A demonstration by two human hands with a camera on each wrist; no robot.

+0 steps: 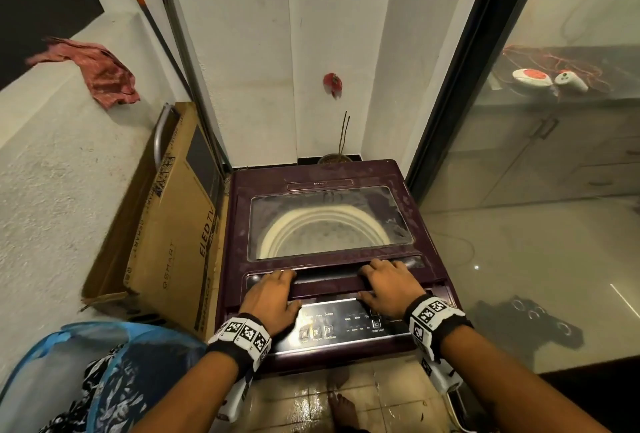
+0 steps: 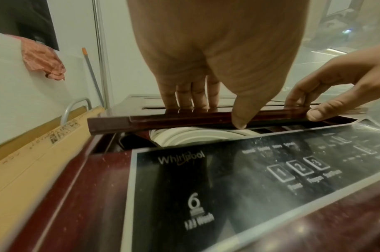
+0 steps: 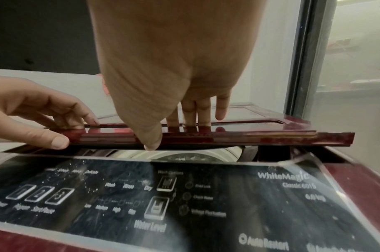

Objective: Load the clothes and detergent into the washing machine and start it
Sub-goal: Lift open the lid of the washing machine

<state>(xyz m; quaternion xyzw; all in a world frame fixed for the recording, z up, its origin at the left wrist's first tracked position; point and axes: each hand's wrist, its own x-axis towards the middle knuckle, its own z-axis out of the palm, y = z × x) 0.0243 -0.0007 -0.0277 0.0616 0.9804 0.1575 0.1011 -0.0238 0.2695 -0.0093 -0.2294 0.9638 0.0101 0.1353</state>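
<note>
A maroon top-load washing machine point(image 1: 239, 224) stands in front of me. Its glass-windowed lid point(image 1: 329, 221) is raised a little at the front, and the white drum rim point(image 2: 191, 136) shows in the gap. My left hand point(image 1: 289, 289) grips the lid's front edge point(image 2: 163, 121), fingers on top and thumb underneath. My right hand point(image 1: 369, 280) holds the same edge point(image 3: 271, 138) further right in the same way. The dark control panel point(image 1: 346, 325) lies just below both wrists. A blue laundry basket point(image 1: 69, 346) with patterned clothes point(image 1: 117, 394) sits at the lower left.
A cardboard TV box point(image 1: 173, 224) leans against the machine's left side. A red cloth point(image 1: 104, 72) lies on the white ledge. A glass door point(image 1: 519, 190) closes off the right. A bare foot point(image 1: 341, 408) stands on wet floor tiles.
</note>
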